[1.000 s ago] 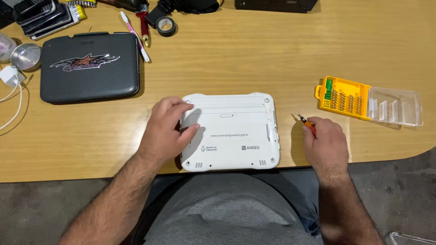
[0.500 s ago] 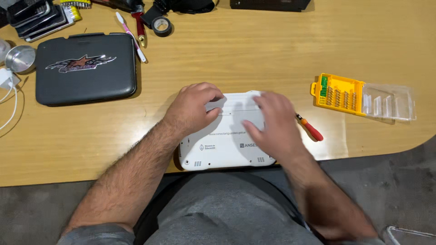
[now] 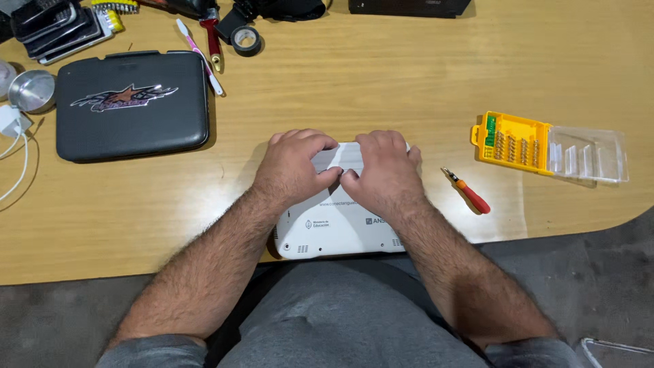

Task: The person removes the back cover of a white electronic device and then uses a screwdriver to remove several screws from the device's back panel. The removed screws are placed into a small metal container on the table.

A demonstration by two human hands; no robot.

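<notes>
A small white laptop [image 3: 337, 228] lies upside down at the table's near edge, in front of my lap. My left hand [image 3: 294, 167] and my right hand [image 3: 385, 170] both rest on its far half, fingers curled over the battery strip along its back edge, thumbs close together. A small red-handled screwdriver [image 3: 466, 191] lies on the wood just right of the laptop, free of either hand.
A dark grey closed laptop [image 3: 129, 105] lies at the left. A yellow screwdriver-bit case [image 3: 511, 142] with a clear lid [image 3: 587, 155] sits at the right. Tape roll [image 3: 245, 39], pens, tools and stacked devices line the far edge; a metal tin [image 3: 30, 90] and white charger are far left.
My right hand put the red screwdriver down on the table and moved left onto the white laptop. Both hands now press together on its far edge.
</notes>
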